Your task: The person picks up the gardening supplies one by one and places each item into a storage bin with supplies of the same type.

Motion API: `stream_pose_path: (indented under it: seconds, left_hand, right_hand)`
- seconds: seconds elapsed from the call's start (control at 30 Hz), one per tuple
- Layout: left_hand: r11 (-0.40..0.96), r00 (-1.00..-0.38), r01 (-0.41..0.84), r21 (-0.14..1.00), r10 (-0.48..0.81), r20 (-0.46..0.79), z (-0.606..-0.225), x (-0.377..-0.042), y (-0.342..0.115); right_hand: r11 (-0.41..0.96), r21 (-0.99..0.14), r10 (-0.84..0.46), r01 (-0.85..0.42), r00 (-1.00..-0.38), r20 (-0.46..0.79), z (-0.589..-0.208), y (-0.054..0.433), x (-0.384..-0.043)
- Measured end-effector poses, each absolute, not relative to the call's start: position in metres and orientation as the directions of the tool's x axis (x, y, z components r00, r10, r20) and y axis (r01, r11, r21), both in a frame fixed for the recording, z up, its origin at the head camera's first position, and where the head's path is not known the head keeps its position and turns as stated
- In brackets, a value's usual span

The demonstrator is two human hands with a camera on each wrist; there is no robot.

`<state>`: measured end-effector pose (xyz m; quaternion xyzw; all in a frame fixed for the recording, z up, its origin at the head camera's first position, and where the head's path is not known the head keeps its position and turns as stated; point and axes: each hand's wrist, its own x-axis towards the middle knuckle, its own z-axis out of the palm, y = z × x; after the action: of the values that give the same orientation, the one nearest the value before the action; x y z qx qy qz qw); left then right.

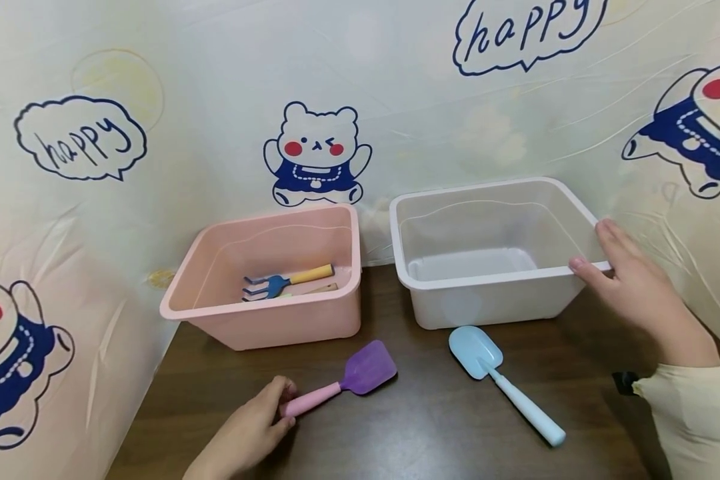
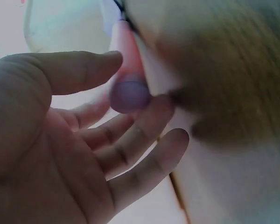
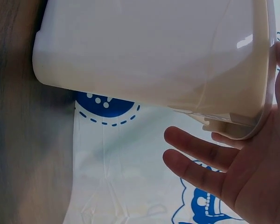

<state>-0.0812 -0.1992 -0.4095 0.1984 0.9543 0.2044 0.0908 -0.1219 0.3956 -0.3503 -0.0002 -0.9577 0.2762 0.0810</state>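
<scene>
My left hand (image 1: pixel 246 423) holds the end of the pink handle of a toy spade (image 1: pixel 369 368) with a flat purple blade. In the left wrist view the thumb and fingers lie on either side of the handle (image 2: pixel 127 51). My right hand (image 1: pixel 642 293) holds the near right corner of a white plastic bin (image 1: pixel 498 300), thumb over the front rim. Two of its fingers (image 3: pixel 200 172) stretch free below the bin in the right wrist view. A light blue trowel (image 1: pixel 525 403) lies on the table in front of that bin.
A pink plastic bin (image 1: pixel 288 323) stands at the left, holding a blue hand rake (image 1: pixel 276 285) with a yellow handle and another partly hidden tool. Both bins stand on a dark wood table (image 1: pixel 426 427) against a printed cloth (image 1: pixel 216 133).
</scene>
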Motion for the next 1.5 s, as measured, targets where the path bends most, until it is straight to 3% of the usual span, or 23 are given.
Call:
stream_pose_path:
  seconds: [0.2,0.47,0.87,1.23,1.5]
  left_hand:
    - [0.85,-0.907,0.372,0.372,0.418,-0.047,-0.418,-0.088,-0.2]
    - [0.818,-0.92,0.361,0.447,0.392,0.026,-0.419,-0.093,-0.203]
    - [0.822,-0.927,0.372,0.432,0.354,0.124,-0.413,-0.101,-0.2]
    - [0.705,-0.894,0.446,0.551,0.318,0.317,-0.418,-0.1,-0.193]
    - [0.63,-0.922,0.387,0.674,0.262,0.284,-0.421,-0.102,-0.187]
  right_hand:
    - [0.848,-0.527,0.039,-0.052,-0.986,0.161,-0.348,0.394,-0.122]
    - [0.846,-0.531,0.047,-0.046,-0.986,0.159,-0.348,0.394,-0.121]
    - [0.853,-0.52,0.052,-0.047,-0.983,0.174,-0.351,0.392,-0.118]
    - [0.857,-0.513,0.051,-0.053,-0.981,0.187,-0.349,0.391,-0.12]
    - [0.858,-0.511,0.052,-0.057,-0.979,0.196,-0.349,0.391,-0.12]
